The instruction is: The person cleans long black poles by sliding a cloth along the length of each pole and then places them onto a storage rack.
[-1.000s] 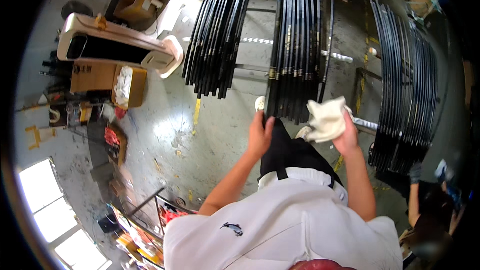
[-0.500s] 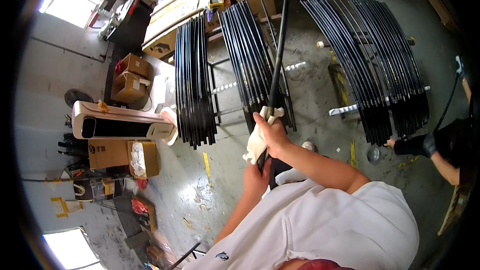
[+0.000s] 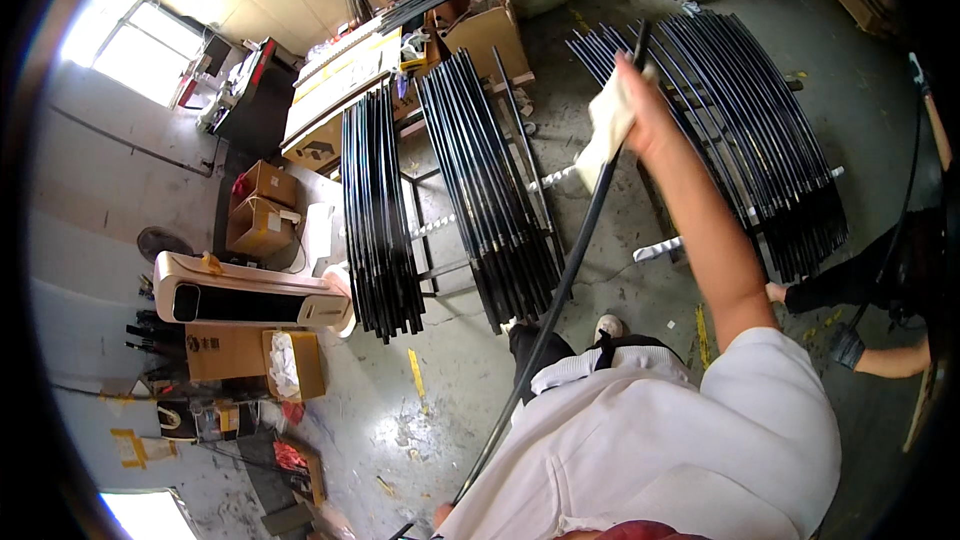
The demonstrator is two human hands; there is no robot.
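While slanting black rod, pinches cloth against it with right grip, likely for contact; cannot tell for left grip.

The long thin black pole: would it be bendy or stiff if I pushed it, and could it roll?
The long thin black pole is probably fairly stiff, since it curves only gently below the right hand and cream fabric cloth. It might feel slippery, because its surface looks smooth and slightly shiny. It could roll if set down, as it seems round.
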